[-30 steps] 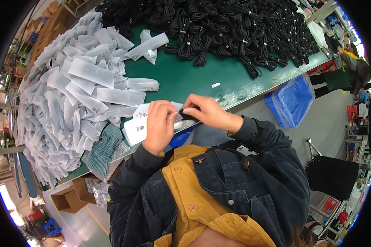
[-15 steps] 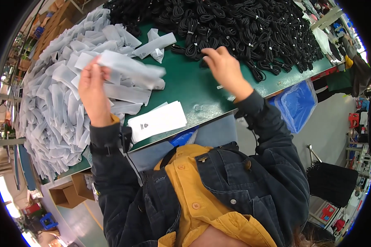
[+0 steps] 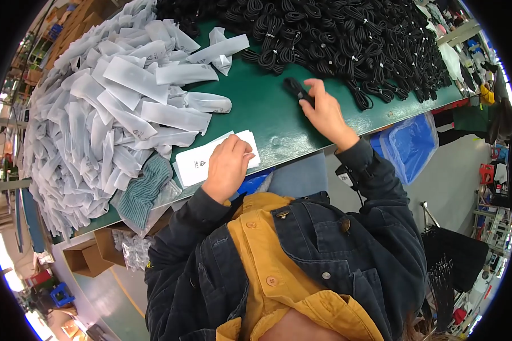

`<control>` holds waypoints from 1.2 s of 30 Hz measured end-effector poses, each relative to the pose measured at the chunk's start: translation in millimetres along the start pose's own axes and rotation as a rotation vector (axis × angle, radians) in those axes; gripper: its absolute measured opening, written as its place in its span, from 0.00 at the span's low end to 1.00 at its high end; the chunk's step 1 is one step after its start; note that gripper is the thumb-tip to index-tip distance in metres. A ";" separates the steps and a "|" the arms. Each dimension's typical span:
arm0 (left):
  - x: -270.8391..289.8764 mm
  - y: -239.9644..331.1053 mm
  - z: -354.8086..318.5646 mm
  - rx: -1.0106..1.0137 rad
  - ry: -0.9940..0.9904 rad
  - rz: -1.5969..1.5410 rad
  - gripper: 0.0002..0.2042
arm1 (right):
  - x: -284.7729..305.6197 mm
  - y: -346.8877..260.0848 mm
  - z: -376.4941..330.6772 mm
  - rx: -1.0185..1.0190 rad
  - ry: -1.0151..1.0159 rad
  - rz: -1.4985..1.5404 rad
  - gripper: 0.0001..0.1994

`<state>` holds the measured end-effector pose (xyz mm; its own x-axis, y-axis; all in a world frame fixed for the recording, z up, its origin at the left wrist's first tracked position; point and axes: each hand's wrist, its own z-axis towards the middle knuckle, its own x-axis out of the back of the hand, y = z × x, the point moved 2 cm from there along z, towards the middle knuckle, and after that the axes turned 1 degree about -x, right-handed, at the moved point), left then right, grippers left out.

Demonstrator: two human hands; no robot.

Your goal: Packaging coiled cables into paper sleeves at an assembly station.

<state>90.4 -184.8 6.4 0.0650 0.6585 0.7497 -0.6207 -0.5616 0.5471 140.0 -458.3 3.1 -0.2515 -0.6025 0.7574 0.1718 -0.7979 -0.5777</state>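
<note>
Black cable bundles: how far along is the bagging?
Done: I cannot tell whether any white sleeves are filled. In hand: right hand holds one cable bundle; left hand rests on flat white sleeves. Left: the big black cable heap.

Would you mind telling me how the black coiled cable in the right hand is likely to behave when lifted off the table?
The coiled cable would probably lift as one compact bundle, since its loops look tied together. It seems light: the right hand grips it alone. It should flex rather than stay stiff, and its flat coil seems unlikely to roll.
</note>
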 end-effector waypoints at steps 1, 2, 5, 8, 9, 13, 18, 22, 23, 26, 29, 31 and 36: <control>-2.1 -1.5 -1.2 0.033 -0.025 0.009 0.06 | 0.5 -7.2 -7.8 -0.013 -0.065 0.067 0.16; -3.4 -2.4 -2.1 0.031 -0.028 0.008 0.06 | 1.5 -14.3 -16.1 -0.030 -0.127 0.134 0.17; -4.0 -5.1 -5.4 0.116 0.036 -0.078 0.04 | 5.3 -44.7 -39.5 0.099 -0.140 0.248 0.19; -0.9 -2.7 -5.8 0.245 0.032 -0.218 0.04 | 6.4 -61.3 -52.0 0.227 -0.145 0.301 0.22; 0.0 -2.7 -5.7 0.310 0.032 -0.288 0.03 | 6.7 -65.2 -54.8 0.291 -0.143 0.295 0.23; 3.2 -1.5 -4.5 0.311 0.032 -0.384 0.03 | 8.9 -74.0 -64.4 0.389 -0.162 0.214 0.24; 8.1 0.5 -2.5 0.385 0.092 -0.493 0.04 | 8.6 -75.0 -68.9 0.520 -0.118 0.100 0.25; 5.5 -2.7 -4.6 0.417 0.107 -0.571 0.03 | 7.9 -74.9 -70.4 0.588 -0.114 0.024 0.24; 8.5 0.5 -3.3 0.358 0.104 -0.478 0.03 | 8.2 -74.8 -70.2 0.587 -0.113 0.023 0.24; 11.6 5.3 -2.4 0.241 0.096 -0.294 0.03 | 10.1 -74.8 -68.8 0.583 -0.086 -0.014 0.25; 6.2 2.9 -5.9 0.223 -0.001 -0.202 0.03 | 12.1 -76.0 -69.3 0.558 -0.071 -0.007 0.25; 6.0 1.2 -8.3 0.264 0.009 -0.246 0.03 | 12.1 -77.0 -69.9 0.546 -0.063 -0.004 0.25; 6.6 3.6 -5.1 0.338 0.066 -0.376 0.04 | 9.9 -77.1 -69.2 0.611 -0.125 0.051 0.25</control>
<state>84.6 -179.8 11.4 0.1794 0.8704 0.4586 -0.2757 -0.4030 0.8727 58.4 -401.7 34.1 -0.1214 -0.6081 0.7845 0.7034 -0.6104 -0.3643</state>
